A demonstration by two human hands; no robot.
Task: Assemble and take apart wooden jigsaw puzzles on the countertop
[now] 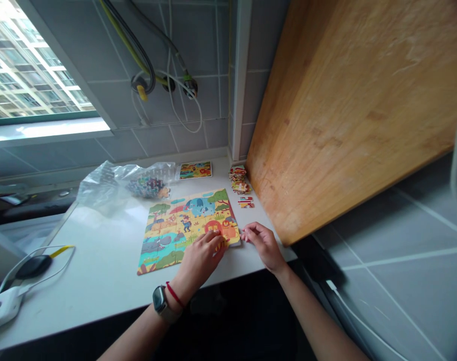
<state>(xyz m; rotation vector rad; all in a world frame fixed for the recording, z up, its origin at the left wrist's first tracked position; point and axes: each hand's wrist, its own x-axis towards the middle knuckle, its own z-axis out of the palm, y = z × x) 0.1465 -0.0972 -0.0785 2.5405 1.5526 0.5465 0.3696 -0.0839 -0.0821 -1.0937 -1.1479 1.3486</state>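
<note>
Jigsaw puzzle (183,225), animal scene, lies assembled flat on the white desk (93,271). Outline roughly square, so no clear long axis; seen skewed, its far edge toward the wall. Elephant at the top, lions at the near right corner.

Left grip (200,255) is the nearer hand, resting over that corner, fingers (216,238) curled down onto the pieces by the lions. Whether they pinch a piece or only press cannot be told. Right grip (262,245) sits just off the puzzle's right edge, empty, fingers loosely curled and open, its fingertips (244,231) at or almost at the corner.

Up and right of the puzzle, toward the right grip's side: a small stack of loose pieces (239,179) and a single piece (246,202) just below it, near the puzzle's edge. Beyond the far edge, a picture card (195,170) showing a similar scene. Far left, a clear plastic bag (100,188) holds more pieces (149,186).

Left wrist carries a smartwatch (159,302) and red cord (174,295). A bamboo board (344,110) leans at right; hoses (138,45) run down the tiled wall.
</note>
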